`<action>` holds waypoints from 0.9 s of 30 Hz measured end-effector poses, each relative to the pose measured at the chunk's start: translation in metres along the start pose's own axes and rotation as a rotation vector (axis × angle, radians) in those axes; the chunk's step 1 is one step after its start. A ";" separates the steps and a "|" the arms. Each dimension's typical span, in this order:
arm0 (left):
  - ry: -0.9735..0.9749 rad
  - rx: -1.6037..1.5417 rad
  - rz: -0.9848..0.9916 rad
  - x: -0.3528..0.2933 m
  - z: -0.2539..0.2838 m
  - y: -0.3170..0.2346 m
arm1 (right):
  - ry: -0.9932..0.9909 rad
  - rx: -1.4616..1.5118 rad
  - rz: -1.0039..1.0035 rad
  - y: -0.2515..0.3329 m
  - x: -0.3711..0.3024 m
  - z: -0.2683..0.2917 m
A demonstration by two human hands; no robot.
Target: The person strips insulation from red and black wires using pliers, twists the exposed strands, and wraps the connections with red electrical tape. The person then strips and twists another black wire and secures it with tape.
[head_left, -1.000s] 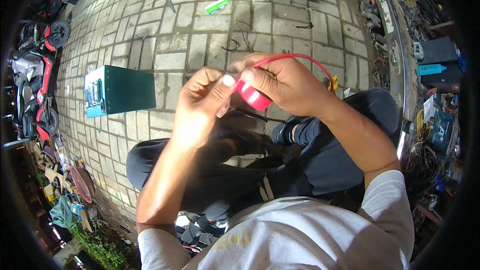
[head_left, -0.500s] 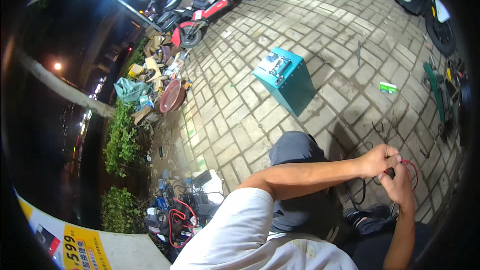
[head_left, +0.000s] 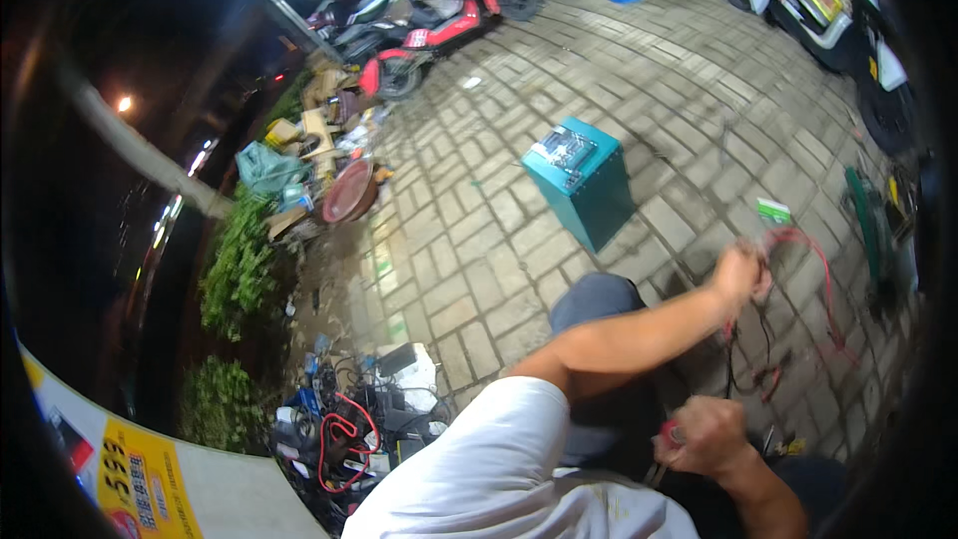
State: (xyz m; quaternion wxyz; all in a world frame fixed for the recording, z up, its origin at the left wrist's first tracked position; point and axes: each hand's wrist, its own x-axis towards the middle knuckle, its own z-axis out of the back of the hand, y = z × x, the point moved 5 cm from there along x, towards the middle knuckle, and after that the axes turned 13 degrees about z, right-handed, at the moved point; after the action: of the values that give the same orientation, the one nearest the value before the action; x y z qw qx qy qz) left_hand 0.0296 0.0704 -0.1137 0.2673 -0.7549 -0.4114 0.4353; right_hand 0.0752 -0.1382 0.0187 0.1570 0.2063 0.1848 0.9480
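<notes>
Red cable in the left hand, red round object in the right, above brick paving.
The left hand [head_left: 738, 274] has its fingers closed on the red cable [head_left: 826, 284], which loops out rightward; motion blur hides the exact fingertip contact. The right hand [head_left: 704, 436], nearer the body, is curled in a fist about the red round object [head_left: 672, 433]. A teal box [head_left: 597, 205] stands upright on the brick paving [head_left: 459, 210].

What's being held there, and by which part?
The left grip holds a red cable, exact spot blurred; the right grip holds a red object, its held part hidden.
</notes>
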 end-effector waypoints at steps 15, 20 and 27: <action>0.327 0.308 0.283 -0.100 -0.052 -0.010 | -1.225 -0.903 -1.267 0.052 -0.351 0.119; 0.303 0.312 0.365 -0.086 -0.045 0.014 | -1.075 -1.280 -1.725 0.139 -0.505 0.029; 0.279 0.467 0.317 -0.080 -0.037 0.018 | -0.833 -1.319 -1.995 0.163 -0.598 -0.017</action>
State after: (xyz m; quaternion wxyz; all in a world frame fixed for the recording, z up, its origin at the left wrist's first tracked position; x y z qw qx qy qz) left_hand 0.0461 -0.0093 -0.0746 0.4162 -0.7803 -0.1368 0.4463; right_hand 0.5491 -0.5102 -0.1273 0.9200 0.1424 -0.3099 0.1932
